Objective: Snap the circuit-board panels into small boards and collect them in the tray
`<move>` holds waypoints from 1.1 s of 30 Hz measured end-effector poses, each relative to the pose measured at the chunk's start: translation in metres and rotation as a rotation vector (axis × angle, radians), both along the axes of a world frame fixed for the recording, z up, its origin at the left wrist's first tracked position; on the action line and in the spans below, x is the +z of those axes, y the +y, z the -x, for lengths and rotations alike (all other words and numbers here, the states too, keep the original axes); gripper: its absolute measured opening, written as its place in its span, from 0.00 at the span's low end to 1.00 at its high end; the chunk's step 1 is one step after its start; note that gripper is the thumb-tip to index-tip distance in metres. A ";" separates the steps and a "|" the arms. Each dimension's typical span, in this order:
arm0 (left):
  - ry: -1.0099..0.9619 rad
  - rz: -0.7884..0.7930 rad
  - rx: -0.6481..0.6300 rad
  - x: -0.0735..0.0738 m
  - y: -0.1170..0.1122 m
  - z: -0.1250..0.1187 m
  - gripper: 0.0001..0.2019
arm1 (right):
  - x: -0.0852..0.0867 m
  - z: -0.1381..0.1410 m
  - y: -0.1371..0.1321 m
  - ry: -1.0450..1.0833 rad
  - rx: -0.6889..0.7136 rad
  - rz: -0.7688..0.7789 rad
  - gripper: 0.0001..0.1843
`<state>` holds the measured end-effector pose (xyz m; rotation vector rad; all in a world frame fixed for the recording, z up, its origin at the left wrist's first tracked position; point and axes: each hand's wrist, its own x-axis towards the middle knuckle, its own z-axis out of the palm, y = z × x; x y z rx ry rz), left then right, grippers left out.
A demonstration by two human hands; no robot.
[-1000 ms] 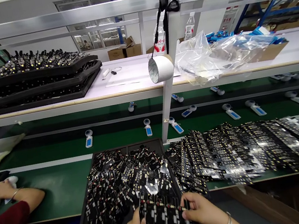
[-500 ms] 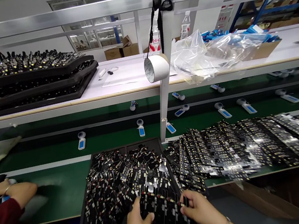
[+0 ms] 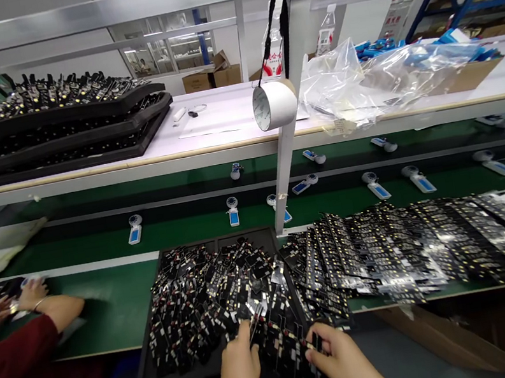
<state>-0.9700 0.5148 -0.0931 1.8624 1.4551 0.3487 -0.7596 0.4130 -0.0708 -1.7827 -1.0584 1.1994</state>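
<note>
At the bottom centre both of my hands hold a black panel of small circuit boards point(image 3: 285, 354) over the near edge of a black tray point(image 3: 148, 369). My left hand point(image 3: 240, 368) grips the panel's left end, with fingers curled over its top edge. My right hand point(image 3: 339, 358) pinches its right end. The tray is heaped with loose small circuit boards point(image 3: 213, 299). To its right, rows of board panels point(image 3: 412, 246) lie spread along the bench edge.
A green conveyor belt point(image 3: 97, 244) carries white-and-blue handheld devices point(image 3: 134, 228). A white post point(image 3: 285, 151) with a tape roll point(image 3: 273, 105) stands behind the tray. Stacked black trays point(image 3: 49, 132) and plastic bags point(image 3: 360, 80) sit on the upper shelf. A co-worker's hand and red sleeve point(image 3: 16, 338) are at left.
My hands and the panel have shifted up and over the tray's near edge, and the panel looks bent or folded. The co-worker's hands moved on the belt. The view shifted slightly.
</note>
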 end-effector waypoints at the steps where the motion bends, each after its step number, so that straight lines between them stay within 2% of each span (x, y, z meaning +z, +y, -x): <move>1: -0.036 0.002 -0.009 -0.004 0.002 0.001 0.22 | 0.001 0.000 0.000 -0.005 -0.003 -0.020 0.03; 3: -0.202 0.097 0.036 -0.012 0.005 0.003 0.24 | 0.002 -0.005 0.002 0.013 -0.024 -0.046 0.05; 5: -0.438 0.322 0.158 -0.015 0.007 0.005 0.29 | 0.002 -0.013 0.008 0.120 -0.047 -0.061 0.11; 7: -0.698 0.592 0.242 -0.010 0.006 0.006 0.32 | 0.004 -0.023 0.018 0.249 -0.040 -0.087 0.16; 9: -0.896 0.745 0.212 0.002 0.005 0.004 0.32 | 0.008 -0.029 0.030 0.313 0.001 -0.110 0.19; 11: -0.930 0.722 0.153 0.015 0.005 0.000 0.31 | 0.014 -0.030 0.042 0.312 0.050 -0.105 0.19; 14: -0.817 0.587 0.167 0.026 0.005 -0.008 0.32 | 0.020 -0.024 0.055 0.250 0.084 -0.094 0.16; 16: -0.787 0.509 0.205 0.023 0.004 -0.010 0.32 | 0.020 -0.014 0.057 0.181 0.062 -0.098 0.13; 19: -0.700 0.358 0.247 0.009 0.000 -0.006 0.29 | 0.015 0.005 0.052 0.043 0.003 -0.103 0.07; 22: -0.527 0.169 0.206 0.000 0.000 0.001 0.24 | 0.016 0.025 0.043 -0.034 0.019 -0.097 0.03; 24: -0.477 0.112 0.177 -0.002 0.003 0.006 0.21 | 0.021 0.032 0.041 -0.110 0.062 -0.114 0.03; 26: -0.552 0.203 0.186 0.000 0.007 0.011 0.19 | 0.026 0.032 0.043 -0.090 0.103 -0.121 0.04; 30: -0.906 0.639 0.145 0.003 0.007 0.017 0.26 | 0.025 0.022 0.060 0.217 0.227 -0.088 0.06; 31: -0.947 0.684 0.121 0.003 0.005 0.018 0.28 | 0.022 0.020 0.065 0.234 0.227 -0.091 0.09; 33: -0.962 0.682 0.127 0.003 0.001 0.017 0.29 | 0.013 0.022 0.072 0.259 0.124 -0.104 0.19</move>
